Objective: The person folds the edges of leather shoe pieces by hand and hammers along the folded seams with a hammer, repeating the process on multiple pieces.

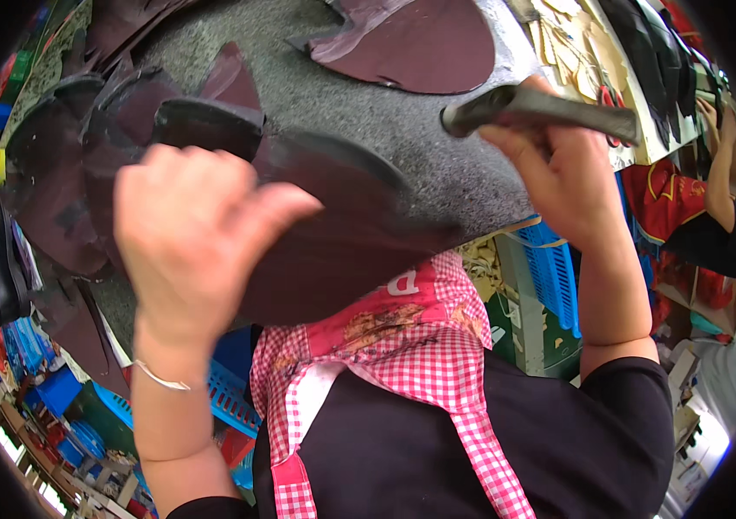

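My left hand (199, 229), smeared by motion, is over the left part of a large dark maroon leather piece (333, 233). Its thumb sticks out to the right, the other fingers bend away, and I see nothing held in it. In my right hand (563, 169) is a dark hammer (515, 108), raised at the right side of the stone-grey worktop (420, 160). The hammer's round face points left, and its handle stretches right past my fingers. The leather piece has a curved, blackened far edge and hangs over the near side of the worktop.
More curved maroon pieces (52, 186) overlap at the left; another piece (420, 48) lies at the far side. Red-handled scissors (608, 108) and pale scraps (571, 43) are at the far right. A blue crate (550, 268) stands below the edge. A co-worker's arm (718, 173) shows at right.
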A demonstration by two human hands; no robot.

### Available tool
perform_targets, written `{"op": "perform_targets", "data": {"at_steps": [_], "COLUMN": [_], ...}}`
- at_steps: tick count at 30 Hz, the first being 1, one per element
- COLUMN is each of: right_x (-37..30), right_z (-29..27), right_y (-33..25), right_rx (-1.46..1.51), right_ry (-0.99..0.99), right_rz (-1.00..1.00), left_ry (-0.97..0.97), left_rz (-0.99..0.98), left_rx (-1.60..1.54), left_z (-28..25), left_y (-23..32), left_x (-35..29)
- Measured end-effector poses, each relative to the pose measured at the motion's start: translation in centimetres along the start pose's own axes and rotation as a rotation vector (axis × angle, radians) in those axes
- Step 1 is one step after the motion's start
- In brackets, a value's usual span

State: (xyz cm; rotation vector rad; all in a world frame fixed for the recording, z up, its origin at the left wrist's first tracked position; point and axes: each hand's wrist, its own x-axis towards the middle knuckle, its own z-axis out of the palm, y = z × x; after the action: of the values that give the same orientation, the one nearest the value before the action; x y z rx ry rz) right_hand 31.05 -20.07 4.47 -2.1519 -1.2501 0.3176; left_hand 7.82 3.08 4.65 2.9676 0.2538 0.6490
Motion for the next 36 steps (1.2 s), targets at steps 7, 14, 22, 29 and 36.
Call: {"op": "perform_targets", "data": {"at_steps": [7,14,22,29,36], "right_x": [4.4,4.1,1.3,-3.0,-4.2], "right_z": [-1.2,1.1,-2.8,-7.5,-0.6], "right_y": [3.6,4.4,5.5,5.1,-0.6], "right_rx": [-0.21,-0.404,-0.175,0.251,0.214], "right_ry": [0.133,0.151,0.359,0.435,-0.061], "right_rz": [0.119,0.086,0.1,0.153,-0.02], "left_ry": [0.038,-0.087,0.308,-0.185,-0.193], "left_rz": [-0.198,-0.075,0.26,-0.235,-0.129], "left_rx": [0.698,-0.057,-0.742,-1.622,-0.653], "left_z": [3.1,11.0,6.5,0.8,6.8], "left_y": [-13.9,-8.4,1.4,4.0,4.7], "left_x": [5.5,18.2,18.1,7.8,0.3]}}
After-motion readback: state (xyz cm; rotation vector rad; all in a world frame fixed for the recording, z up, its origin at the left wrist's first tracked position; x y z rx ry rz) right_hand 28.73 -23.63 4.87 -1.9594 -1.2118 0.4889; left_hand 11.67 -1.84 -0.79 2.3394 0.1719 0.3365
